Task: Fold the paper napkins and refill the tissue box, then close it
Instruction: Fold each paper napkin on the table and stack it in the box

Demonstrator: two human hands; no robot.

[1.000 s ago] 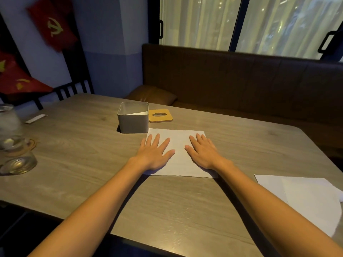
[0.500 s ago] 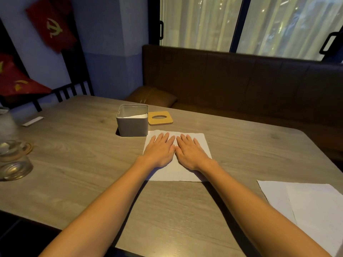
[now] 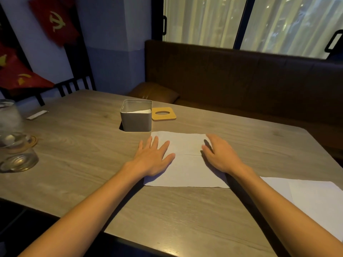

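Here, the left grip [image 3: 154, 158] and right grip [image 3: 220, 156] both rest on one white paper napkin [image 3: 187, 171] spread on the tabletop [image 3: 83, 145].
The left grip is flat with its fingers straight and spread over the napkin's left edge. The right grip, its fingers loosely bent and holding nothing, sits on the right edge, and a crease runs between the two thumbs. Just beyond the left grip stands the lidless grey tissue box [image 3: 136, 122] with white paper inside. Its yellow lid [image 3: 171, 115] lies flat beside it. More napkins [image 3: 315, 197] lie right of the right grip.

Left hand [image 3: 152, 159] and right hand [image 3: 221, 157] on the creased napkin [image 3: 187, 172] — lidless grey box [image 3: 136, 121] just beyond
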